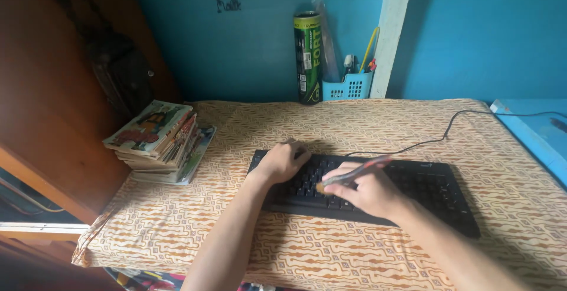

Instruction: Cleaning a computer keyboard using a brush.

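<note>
While gripping brush (353,172), right hand (369,193) on keyboard (440,193).

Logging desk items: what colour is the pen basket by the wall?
Light blue basket, clearest in the head view.

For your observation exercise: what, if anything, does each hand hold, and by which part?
The right hand holds a brush by its handle, bristle end down on the black keyboard. The left hand holds nothing; it rests on the keyboard's left end.
</note>
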